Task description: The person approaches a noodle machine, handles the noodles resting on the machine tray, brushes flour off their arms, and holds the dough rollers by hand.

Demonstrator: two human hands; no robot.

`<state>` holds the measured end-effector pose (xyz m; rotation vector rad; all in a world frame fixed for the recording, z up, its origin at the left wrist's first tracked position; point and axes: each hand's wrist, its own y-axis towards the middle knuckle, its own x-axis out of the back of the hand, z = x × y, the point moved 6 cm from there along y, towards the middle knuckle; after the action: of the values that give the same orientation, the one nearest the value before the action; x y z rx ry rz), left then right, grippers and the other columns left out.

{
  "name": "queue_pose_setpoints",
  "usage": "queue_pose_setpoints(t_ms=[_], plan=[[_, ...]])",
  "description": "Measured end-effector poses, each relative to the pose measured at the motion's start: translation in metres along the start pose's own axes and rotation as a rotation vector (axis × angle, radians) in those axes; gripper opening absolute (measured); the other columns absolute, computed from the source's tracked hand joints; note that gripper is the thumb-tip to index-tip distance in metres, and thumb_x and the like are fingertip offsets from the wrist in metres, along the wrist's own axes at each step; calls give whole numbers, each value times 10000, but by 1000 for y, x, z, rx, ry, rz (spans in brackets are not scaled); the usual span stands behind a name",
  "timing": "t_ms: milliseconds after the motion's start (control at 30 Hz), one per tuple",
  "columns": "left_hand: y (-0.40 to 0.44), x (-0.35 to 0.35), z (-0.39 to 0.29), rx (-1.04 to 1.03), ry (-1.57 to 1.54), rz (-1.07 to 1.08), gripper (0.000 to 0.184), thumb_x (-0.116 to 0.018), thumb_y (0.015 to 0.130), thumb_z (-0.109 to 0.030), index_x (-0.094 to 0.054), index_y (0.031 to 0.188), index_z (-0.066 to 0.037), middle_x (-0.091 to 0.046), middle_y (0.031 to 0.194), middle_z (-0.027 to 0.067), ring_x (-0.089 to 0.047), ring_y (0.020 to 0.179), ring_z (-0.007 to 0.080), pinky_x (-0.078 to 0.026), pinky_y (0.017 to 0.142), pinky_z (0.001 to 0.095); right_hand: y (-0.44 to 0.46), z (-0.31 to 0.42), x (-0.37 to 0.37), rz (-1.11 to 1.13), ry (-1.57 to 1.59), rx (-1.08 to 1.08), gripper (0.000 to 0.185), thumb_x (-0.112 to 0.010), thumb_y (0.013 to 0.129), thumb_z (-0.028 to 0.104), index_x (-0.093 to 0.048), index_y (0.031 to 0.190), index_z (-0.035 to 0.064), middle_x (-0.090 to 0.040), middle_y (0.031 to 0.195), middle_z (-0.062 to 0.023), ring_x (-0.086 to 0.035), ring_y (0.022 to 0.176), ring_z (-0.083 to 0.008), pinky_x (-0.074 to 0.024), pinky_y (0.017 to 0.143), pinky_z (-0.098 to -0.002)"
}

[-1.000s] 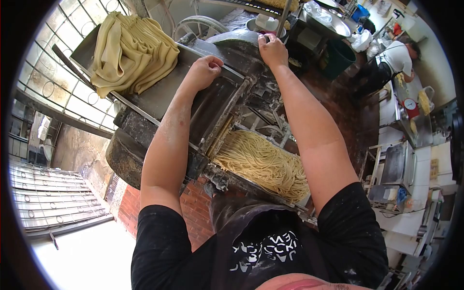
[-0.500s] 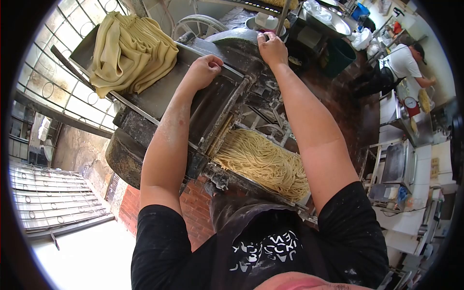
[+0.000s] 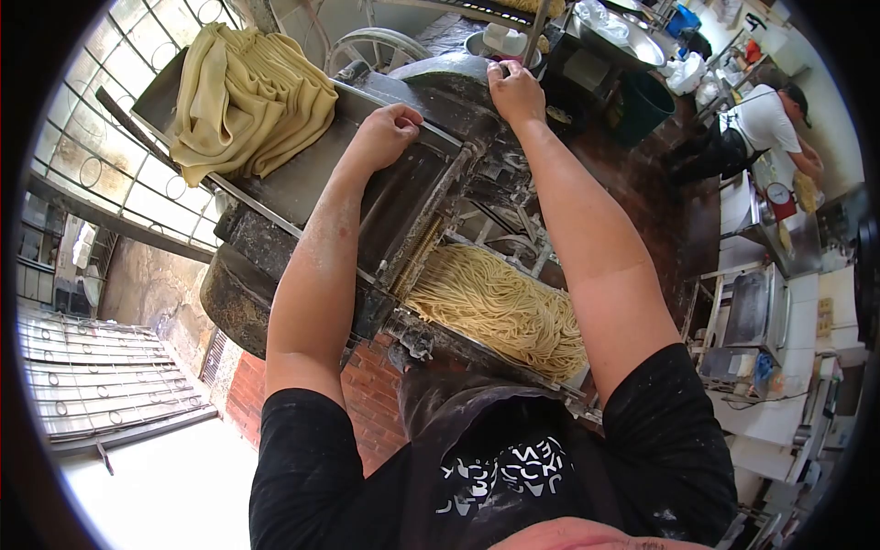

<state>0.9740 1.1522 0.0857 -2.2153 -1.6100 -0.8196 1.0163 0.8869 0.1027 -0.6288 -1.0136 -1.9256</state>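
My left hand (image 3: 389,136) is closed, its fingers curled at the metal rail along the top of the noodle machine (image 3: 376,211); what they hold, if anything, is hidden. Farther right, my right hand (image 3: 518,93) has its fingers bent and pressed together at the end of the machine's rounded cover (image 3: 449,70). I cannot make out what is under those fingertips. A folded pile of yellow dough sheet (image 3: 247,101) rests on the machine's upper tray, left of my left hand. Below the rollers, cut noodles (image 3: 500,307) lie in a tangled heap between my forearms.
A green bin (image 3: 642,108) stands on the dark floor beyond my right arm. At the right, a co-worker in a white shirt (image 3: 761,119) bends over a counter with a red scale (image 3: 780,198). Barred windows (image 3: 101,119) line the left side.
My two hands keep the same places. The co-worker's head and arms have shifted slightly over the counter.
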Motion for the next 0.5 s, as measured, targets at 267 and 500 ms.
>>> queue_pose_setpoints(t_ms=[267,500], plan=[[-1,0,-1,-3,-9,-3,216,-664,941,-115,-704,1127,-14,-684,880,20,-609,758,107,-533,737,284,0,0,0,6,9,-7,570,-458,974,482,-658,1334,88,-693,1279,-217,-648,1203,-399,-474,1054,-505],[-1,0,-1,-3,-20,6,210,-670,947,-125,-705,1123,-17,-684,889,17,-606,760,102,-533,735,284,1,-1,-2,-18,-4,15,547,-461,997,488,-673,1305,89,-702,1236,-232,-656,1174,-411,-497,1027,-496]])
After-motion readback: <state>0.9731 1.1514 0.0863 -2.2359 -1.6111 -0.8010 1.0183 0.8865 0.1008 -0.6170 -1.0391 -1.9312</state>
